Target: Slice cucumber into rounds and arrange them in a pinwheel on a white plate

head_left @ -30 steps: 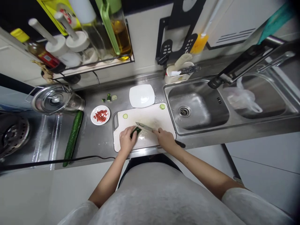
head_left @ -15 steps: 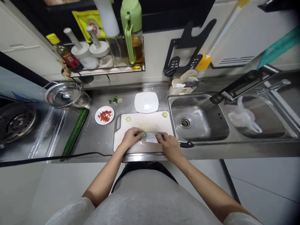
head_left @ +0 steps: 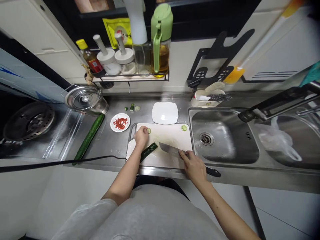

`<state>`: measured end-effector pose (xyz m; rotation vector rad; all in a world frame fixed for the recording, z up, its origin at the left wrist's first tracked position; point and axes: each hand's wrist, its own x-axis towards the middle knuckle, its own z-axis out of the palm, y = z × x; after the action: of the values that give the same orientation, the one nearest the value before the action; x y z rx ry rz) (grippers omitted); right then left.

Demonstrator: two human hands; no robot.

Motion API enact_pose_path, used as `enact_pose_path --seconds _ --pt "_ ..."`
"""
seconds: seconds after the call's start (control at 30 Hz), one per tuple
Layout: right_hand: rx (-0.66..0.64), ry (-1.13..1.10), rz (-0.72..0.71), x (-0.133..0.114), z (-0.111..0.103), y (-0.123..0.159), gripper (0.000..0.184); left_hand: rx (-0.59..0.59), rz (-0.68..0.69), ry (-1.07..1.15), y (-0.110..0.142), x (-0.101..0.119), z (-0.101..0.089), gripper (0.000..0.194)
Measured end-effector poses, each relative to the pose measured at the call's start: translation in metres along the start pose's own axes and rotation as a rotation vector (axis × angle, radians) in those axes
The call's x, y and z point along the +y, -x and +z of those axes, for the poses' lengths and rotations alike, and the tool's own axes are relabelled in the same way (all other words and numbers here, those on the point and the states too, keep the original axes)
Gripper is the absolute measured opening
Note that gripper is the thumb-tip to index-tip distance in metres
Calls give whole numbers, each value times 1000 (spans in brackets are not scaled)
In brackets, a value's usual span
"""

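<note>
My left hand (head_left: 141,136) is at the upper left of the white cutting board (head_left: 172,163), its fingers pinched at a cucumber slice (head_left: 149,130). The fingertips partly cover that slice. My right hand (head_left: 195,165) holds a knife (head_left: 171,149), its broad metal blade pointing left over the board. A black handle (head_left: 213,172) shows past that hand; I cannot tell whether it belongs to the same knife. Between the hands, a cut cucumber piece (head_left: 150,150) lies dark green side up, partly behind my left forearm. More cucumber slices (head_left: 184,127) rest at the upper right corner.
A white square plate (head_left: 165,113) stands behind the board. Left of it are cucumber scraps (head_left: 131,108), a dish of chopped red bits (head_left: 120,122), a whole cucumber (head_left: 88,138) and a lidded steel pot (head_left: 86,100). A dark cable (head_left: 100,160) crosses the counter. The sink (head_left: 225,133) lies right.
My left hand has left the cucumber piece and moved up to the slice at the upper left. The knife has turned, its tip now angled up and left. The view has shifted.
</note>
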<state>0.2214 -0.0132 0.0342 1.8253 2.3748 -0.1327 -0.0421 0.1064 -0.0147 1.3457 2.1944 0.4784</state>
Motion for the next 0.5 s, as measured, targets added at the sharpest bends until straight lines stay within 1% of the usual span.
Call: enact_pose_path --seconds 0.07,0.13,0.27,0.33,0.4,0.47,0.5 --pt "-6 -8 4 0 1 3 45 43 -34 -21 -7 -2 1 20" --pt "-17 -17 16 0 2 4 46 59 -45 -21 -10 -3 2 23" --pt "-46 -76 62 -1 5 4 43 99 22 -57 -12 -1 6 21" --pt "-56 -172 108 -3 7 2 40 122 49 -95 -12 -1 8 17" --pt "-45 -323 172 -5 11 -2 37 144 60 -107 -10 -2 7 16" --pt "-45 -486 229 -7 14 -7 33 175 87 -70 -5 -6 6 18" --pt "-66 -557 244 -8 15 -10 32 190 120 -33 -1 -8 4 19"
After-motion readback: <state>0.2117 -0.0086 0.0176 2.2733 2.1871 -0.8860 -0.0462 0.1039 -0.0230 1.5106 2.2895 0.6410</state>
